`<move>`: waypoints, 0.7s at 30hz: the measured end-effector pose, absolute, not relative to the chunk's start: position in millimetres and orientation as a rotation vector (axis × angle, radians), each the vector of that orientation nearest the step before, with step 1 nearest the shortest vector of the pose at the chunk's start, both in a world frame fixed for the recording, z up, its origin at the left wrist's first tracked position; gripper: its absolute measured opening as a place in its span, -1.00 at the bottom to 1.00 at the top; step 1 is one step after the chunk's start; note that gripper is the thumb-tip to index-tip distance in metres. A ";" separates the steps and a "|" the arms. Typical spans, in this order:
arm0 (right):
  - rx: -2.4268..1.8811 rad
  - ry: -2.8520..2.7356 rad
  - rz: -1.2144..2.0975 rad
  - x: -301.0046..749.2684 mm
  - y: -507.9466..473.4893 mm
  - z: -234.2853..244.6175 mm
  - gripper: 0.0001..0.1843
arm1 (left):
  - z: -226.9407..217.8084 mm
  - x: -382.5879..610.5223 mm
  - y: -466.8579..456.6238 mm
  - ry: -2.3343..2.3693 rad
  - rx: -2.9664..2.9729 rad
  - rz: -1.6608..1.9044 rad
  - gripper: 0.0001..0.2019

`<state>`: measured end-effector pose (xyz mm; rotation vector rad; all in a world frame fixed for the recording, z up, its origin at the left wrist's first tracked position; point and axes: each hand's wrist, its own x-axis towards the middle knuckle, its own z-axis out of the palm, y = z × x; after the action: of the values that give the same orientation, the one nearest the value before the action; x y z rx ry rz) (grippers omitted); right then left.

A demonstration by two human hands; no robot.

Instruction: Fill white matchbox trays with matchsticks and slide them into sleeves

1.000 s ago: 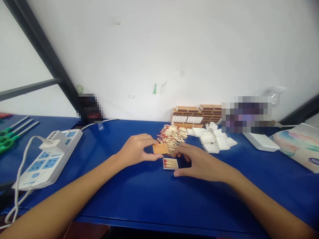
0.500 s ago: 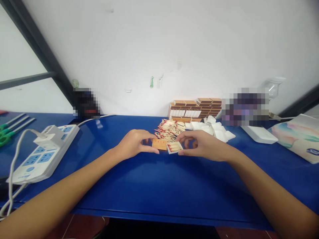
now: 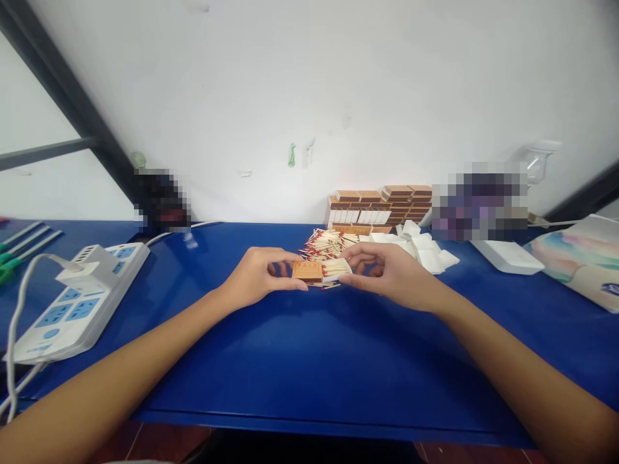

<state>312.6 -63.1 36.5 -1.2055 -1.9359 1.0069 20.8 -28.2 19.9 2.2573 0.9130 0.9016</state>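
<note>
Holding matchbox sleeve (image 3: 306,271) with left hand (image 3: 256,276), tray (image 3: 331,278) with right hand (image 3: 391,269)

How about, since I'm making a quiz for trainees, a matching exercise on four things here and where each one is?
Things
1. Orange sleeve
2. White tray
3. Pile of loose matches
4. Power strip

Places
A. On the left side of the blue table
B. Gripped by the right hand, with matches inside
C. Gripped by the left hand
D. In front of the stacked boxes

Pairs: 1-C, 2-B, 3-D, 4-A
</note>
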 end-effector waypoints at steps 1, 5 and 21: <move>-1.202 -1.922 0.998 311.6 -63.1 35.7 -0.51 | 20.8 20.9 -27.9 0.922 2.229 0.907 -0.53; -1.186 -1.903 0.955 308.3 -63.6 33.6 -0.49 | 23.8 20.7 -27.2 0.926 2.155 0.910 -0.55; -1.212 -1.756 1.049 279.1 -87.6 31.5 -0.41 | 26.3 28.7 -41.4 0.935 2.065 0.973 -0.52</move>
<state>279.1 -87.6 31.5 -1.2124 -1.7562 1.0493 28.7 -41.4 26.3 2.0646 0.9354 0.9734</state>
